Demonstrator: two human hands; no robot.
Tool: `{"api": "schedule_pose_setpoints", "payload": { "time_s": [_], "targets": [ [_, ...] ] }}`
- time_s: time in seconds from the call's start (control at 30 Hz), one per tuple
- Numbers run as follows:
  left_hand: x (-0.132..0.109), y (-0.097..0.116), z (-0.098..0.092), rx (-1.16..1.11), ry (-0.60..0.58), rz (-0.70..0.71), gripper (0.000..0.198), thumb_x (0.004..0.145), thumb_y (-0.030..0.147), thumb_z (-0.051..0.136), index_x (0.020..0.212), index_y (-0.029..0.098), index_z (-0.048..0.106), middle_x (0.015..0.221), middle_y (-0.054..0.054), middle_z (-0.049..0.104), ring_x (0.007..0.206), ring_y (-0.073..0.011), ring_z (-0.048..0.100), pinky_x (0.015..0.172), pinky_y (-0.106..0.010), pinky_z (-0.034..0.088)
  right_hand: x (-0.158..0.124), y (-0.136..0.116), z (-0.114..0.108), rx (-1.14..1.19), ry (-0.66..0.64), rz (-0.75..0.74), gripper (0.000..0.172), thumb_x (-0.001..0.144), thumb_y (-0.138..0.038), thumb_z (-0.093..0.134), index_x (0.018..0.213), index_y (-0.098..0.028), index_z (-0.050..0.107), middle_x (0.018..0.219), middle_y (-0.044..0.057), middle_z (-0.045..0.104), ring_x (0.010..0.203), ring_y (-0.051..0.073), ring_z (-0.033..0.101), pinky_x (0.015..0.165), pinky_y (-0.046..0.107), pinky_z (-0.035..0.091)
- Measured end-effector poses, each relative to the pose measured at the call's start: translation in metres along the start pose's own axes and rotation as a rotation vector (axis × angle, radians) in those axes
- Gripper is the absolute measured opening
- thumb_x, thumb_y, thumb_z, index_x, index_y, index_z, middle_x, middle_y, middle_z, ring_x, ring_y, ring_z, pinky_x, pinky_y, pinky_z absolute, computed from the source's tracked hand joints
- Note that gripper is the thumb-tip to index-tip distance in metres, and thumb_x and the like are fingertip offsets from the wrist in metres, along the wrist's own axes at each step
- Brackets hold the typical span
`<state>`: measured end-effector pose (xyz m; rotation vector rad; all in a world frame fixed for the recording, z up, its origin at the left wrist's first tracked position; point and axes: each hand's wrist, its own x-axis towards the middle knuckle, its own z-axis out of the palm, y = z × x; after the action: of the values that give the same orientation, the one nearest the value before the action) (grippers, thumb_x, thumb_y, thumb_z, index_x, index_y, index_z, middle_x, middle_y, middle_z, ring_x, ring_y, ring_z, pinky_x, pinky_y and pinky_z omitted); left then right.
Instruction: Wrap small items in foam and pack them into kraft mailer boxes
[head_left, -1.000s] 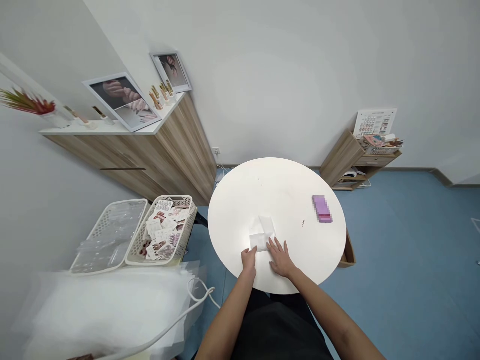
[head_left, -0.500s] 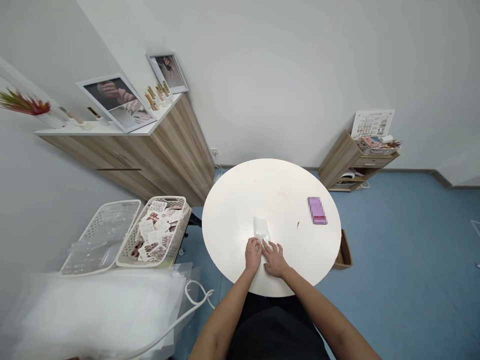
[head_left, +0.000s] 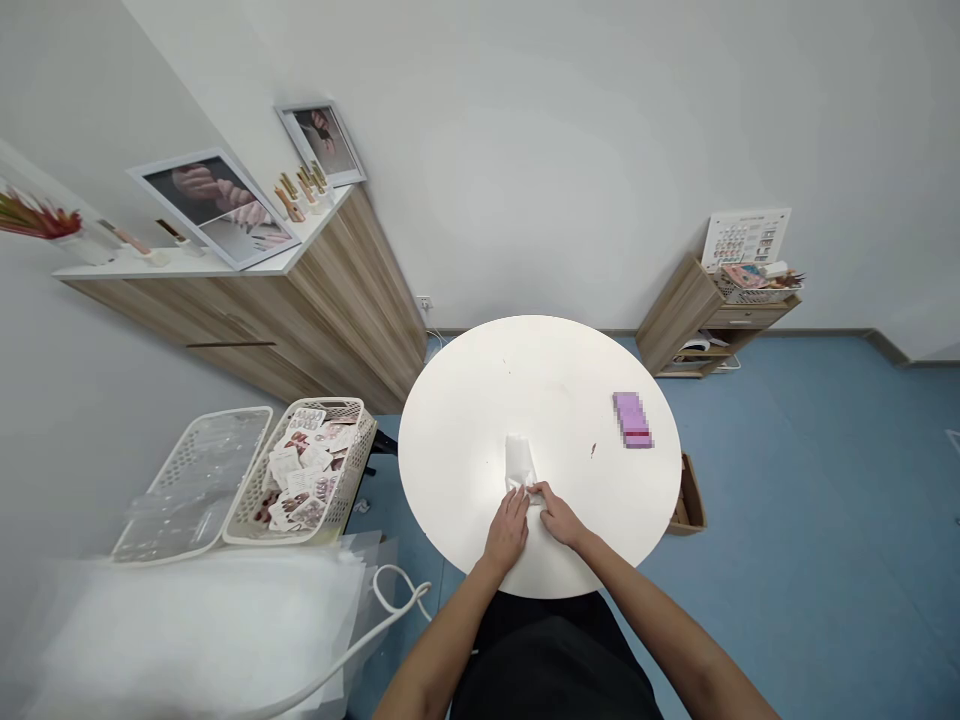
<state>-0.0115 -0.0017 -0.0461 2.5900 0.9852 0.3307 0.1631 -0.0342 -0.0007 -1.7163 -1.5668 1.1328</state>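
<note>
A small translucent white plastic bag [head_left: 519, 460] lies flat on the white oval table [head_left: 457, 410], its near end creased under my fingers. My left hand [head_left: 508, 528] rests on that near end with the fingers stretched out flat and close together. From the right, my right hand [head_left: 561, 516] touches the bag's near edge with an extended index finger; its other fingers are bent. What lies inside the bag, if anything, cannot be made out.
A purple blurred object [head_left: 632, 420] lies on the table's right side, near a small dark red mark [head_left: 593, 450]. At left stand a white basket of printed cards [head_left: 304, 470], a basket of clear plastic pieces [head_left: 199, 465] and stacked translucent sheets [head_left: 202, 630]. An open box [head_left: 688, 500] sits on the floor.
My left fingers have straightened from a curled pose and lie flat on the bag. My right hand has gone from spread fingers to a pointing index finger. The view has shifted slightly.
</note>
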Motion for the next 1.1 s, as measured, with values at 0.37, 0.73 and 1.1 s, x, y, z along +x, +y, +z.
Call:
{"api": "schedule_pose_setpoints", "payload": {
  "time_s": [0.37, 0.73, 1.1],
  "targets": [
    [0.003, -0.005, 0.006, 0.197, 0.018, 0.046, 0.057, 0.089, 0.007, 0.035, 0.145, 0.018, 0.038, 0.144, -0.011, 0.05, 0.142, -0.0263, 0.033, 0.115, -0.051, 0.027, 0.059, -0.023, -0.001, -0.404, -0.091, -0.18, 0.057, 0.075, -0.006, 0.042, 0.13, -0.016, 0.05, 0.128, 0.013, 0.06, 0.127, 0.025, 0.047, 0.114, 0.047, 0.021],
    [0.036, -0.025, -0.017, 0.118, -0.091, 0.058, 0.048, 0.083, 0.008, 0.041, 0.129, 0.023, 0.05, 0.122, -0.009, 0.061, 0.117, -0.0255, 0.054, 0.094, -0.04, 0.045, 0.07, 0.007, -0.004, -0.183, -0.025, 0.033, 0.061, 0.067, -0.002, 0.039, 0.122, -0.022, 0.054, 0.123, 0.005, 0.064, 0.117, 0.019, 0.054, 0.104, 0.037, 0.034],
    [0.096, -0.059, -0.059, -0.233, -0.094, -0.067, 0.036, 0.091, 0.024, 0.041, 0.126, 0.025, 0.051, 0.101, -0.006, 0.063, 0.09, -0.0219, 0.062, 0.082, -0.034, 0.051, 0.075, 0.017, -0.013, 0.192, 0.27, 0.172, 0.035, 0.081, -0.018, 0.034, 0.11, -0.022, 0.054, 0.113, 0.006, 0.063, 0.107, 0.02, 0.061, 0.095, 0.036, 0.047]
  ]
}}
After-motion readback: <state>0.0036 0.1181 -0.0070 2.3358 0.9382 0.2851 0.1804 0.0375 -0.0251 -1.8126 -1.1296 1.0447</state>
